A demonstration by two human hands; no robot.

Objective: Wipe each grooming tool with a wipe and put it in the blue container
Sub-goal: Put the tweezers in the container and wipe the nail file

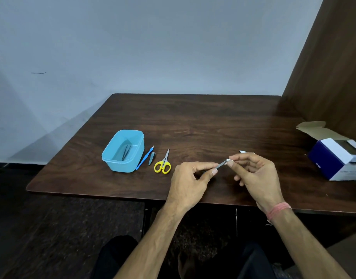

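So right now the left hand (190,178) is pinching a thin grey metal tool (220,165) by its near end, looks like a small file or tweezers, too small to say for sure. The right hand (255,174) has its thumb and fingertip closed on a little white wipe (227,161) wrapped around the tool's far tip. Holding one end steady and rubbing the other makes sense, since the thing is so skinny it would just spin otherwise.

Everything else I'll place off the blue container (123,151). It's a soft-cornered rectangular plastic tub, glossy, and there's already a dark tweezers-like tool (125,152) lying in the bottom. Just to its right, almost touching the wall, is a slim blue-handled tool (144,158) with a pointed tip, then a small metal nail clipper (151,158), then yellow-handled scissors (163,163) with shiny narrow blades. All lined up next to the tub, presumably so they're a short reach away. The hands and the tool being wiped are further right again, above the dark wood-grain table (193,121). Way off right is an opened blue and white cardboard box (334,158), probably where the wipes come from.

My guess: one done, one in progress, three waiting.
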